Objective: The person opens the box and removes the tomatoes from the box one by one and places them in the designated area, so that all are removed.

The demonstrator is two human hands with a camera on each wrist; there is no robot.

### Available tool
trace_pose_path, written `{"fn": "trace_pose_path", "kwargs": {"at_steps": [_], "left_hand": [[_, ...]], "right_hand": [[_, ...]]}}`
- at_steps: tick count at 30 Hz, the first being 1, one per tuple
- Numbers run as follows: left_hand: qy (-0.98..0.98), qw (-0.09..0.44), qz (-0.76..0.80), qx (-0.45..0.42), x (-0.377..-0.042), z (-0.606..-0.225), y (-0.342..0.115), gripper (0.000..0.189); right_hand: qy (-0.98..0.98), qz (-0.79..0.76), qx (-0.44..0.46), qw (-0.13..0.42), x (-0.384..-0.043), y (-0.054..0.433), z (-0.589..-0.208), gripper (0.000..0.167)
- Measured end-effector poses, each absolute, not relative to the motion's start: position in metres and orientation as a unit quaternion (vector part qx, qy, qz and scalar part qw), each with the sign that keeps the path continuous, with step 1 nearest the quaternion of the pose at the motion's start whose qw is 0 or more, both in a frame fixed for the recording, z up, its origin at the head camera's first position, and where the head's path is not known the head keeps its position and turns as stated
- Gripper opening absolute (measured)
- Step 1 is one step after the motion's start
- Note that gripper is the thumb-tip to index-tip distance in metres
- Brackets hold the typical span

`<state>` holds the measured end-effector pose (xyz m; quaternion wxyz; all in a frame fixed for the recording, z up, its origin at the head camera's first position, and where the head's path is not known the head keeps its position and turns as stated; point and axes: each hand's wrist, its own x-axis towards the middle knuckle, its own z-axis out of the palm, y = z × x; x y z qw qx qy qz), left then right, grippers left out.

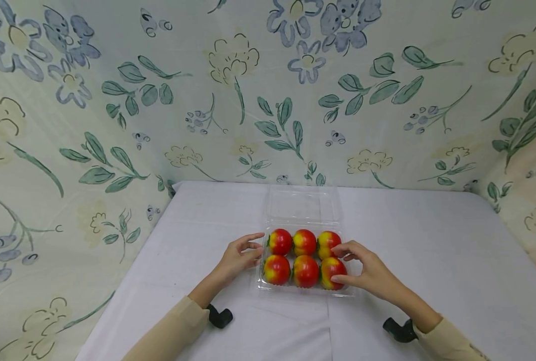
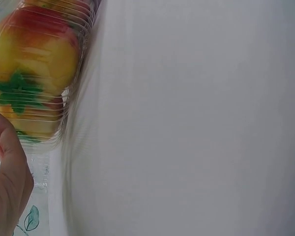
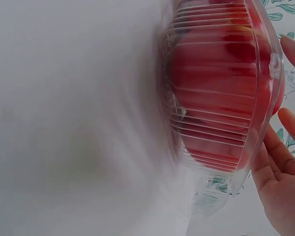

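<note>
A clear plastic clamshell box [image 1: 268,287] sits on the white cloth with its lid [image 1: 303,204] folded back, away from me. Inside it, two rows of three red-and-yellow tomatoes [image 1: 304,242] lie with green leafy tops on some. My left hand [image 1: 241,256] is at the box's left side, fingers loosely bent, fingertips right at the rim. Over the right end is my right hand [image 1: 364,268], thumb and fingers spread apart. Its thumb overlaps the front right tomato [image 1: 330,273] and its fingertips overlap the back right tomato [image 1: 325,244]. Ribbed box walls [image 3: 214,98] show in the right wrist view.
White cloth [image 1: 195,215] covers the table around the box. Behind the table and at both sides hangs a floral curtain [image 1: 249,125]. Black wrist mounts [image 1: 220,317] show beside both of my sleeves.
</note>
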<state>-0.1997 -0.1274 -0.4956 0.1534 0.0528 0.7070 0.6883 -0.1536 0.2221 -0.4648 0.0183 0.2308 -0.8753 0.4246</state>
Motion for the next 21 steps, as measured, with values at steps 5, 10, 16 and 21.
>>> {"fn": "trace_pose_path", "kwargs": {"at_steps": [5, 10, 16, 21], "left_hand": [[0.711, 0.152, 0.684, 0.053, -0.2005, -0.4979, -0.1274, 0.046], [0.715, 0.15, 0.681, 0.051, -0.2004, -0.4985, -0.1275, 0.045], [0.718, 0.148, 0.677, 0.056, -0.2007, -0.4992, -0.1278, 0.045], [0.718, 0.147, 0.678, 0.058, -0.2018, -0.4995, -0.1275, 0.046]], "right_hand": [[-0.88, 0.41, 0.236, 0.026, -0.1539, 0.223, -0.4671, 0.056], [-0.885, 0.401, 0.234, 0.024, -0.1533, 0.2228, -0.468, 0.059], [-0.888, 0.393, 0.237, 0.019, -0.1526, 0.2232, -0.4688, 0.061], [-0.889, 0.389, 0.243, 0.017, -0.1529, 0.2234, -0.4695, 0.063]]}}
